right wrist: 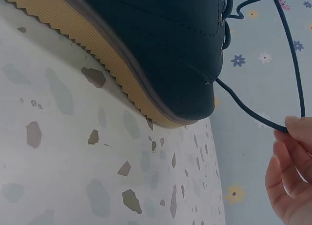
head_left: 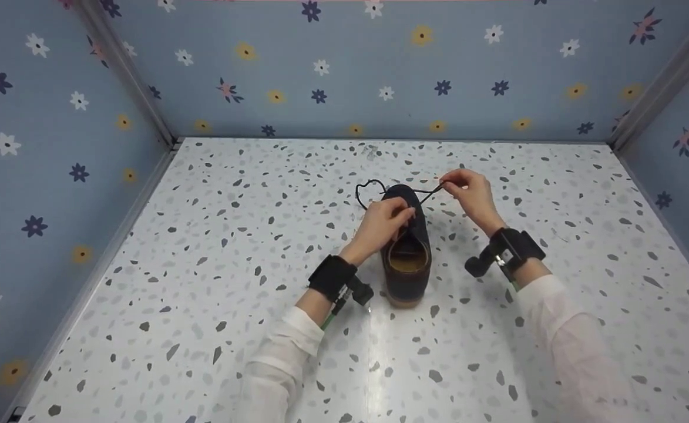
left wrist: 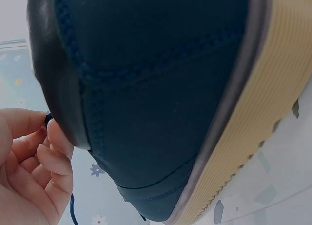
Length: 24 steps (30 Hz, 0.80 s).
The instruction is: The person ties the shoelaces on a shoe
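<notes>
One dark navy shoe [head_left: 407, 288] with a tan sole stands on the table, its toe pointing away and its heel toward me. Over the lacing area, my left hand [head_left: 379, 223] pinches a dark shoelace; a short bit of it shows between thumb and fingers [left wrist: 30, 121] in the left wrist view. Out to the right of the toe, my right hand [head_left: 470, 194] holds the shoelace [right wrist: 294, 54] between thumb and forefinger. From there one strand runs to the lowest eyelet, another up toward the left hand. A loose lace loop [head_left: 358, 197] lies left of the toe.
The white speckled table [head_left: 232, 329] surrounds the shoe. Blue flowered panels [head_left: 350, 70] rise at the back and both sides, joined by grey corner posts. Each wrist carries a black strap [head_left: 333, 277] with a small camera.
</notes>
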Tool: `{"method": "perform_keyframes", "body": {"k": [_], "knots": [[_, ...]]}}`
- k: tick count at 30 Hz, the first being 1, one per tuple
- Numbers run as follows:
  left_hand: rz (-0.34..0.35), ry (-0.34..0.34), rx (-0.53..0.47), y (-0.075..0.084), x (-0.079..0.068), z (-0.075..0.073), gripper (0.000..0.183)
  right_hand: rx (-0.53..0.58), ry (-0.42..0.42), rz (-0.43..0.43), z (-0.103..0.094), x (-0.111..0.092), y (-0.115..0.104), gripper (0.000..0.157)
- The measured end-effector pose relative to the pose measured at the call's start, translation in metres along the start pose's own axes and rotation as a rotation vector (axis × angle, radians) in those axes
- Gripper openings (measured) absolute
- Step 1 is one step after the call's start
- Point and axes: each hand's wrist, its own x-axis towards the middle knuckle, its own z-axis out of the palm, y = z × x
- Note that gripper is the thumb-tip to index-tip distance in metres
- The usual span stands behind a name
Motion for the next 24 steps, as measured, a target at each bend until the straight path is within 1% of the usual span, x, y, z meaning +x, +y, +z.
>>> {"method": "perform_keyframes", "body": {"k": [7,17,24], "knots": [[0.011,-0.009,-0.010,0.000,-0.001,0.000,0.018,-0.017,0.038,0.027,-0.005,-0.001,0.002,0.011],[-0.014,-0.003,-0.011,0.000,-0.001,0.001,0.017,-0.007,0.085,0.058,-0.008,-0.002,0.006,0.013],[-0.002,0.007,-0.009,-0.002,0.000,0.002,0.017,0.047,0.116,0.064,-0.012,-0.002,0.006,0.012]]}}
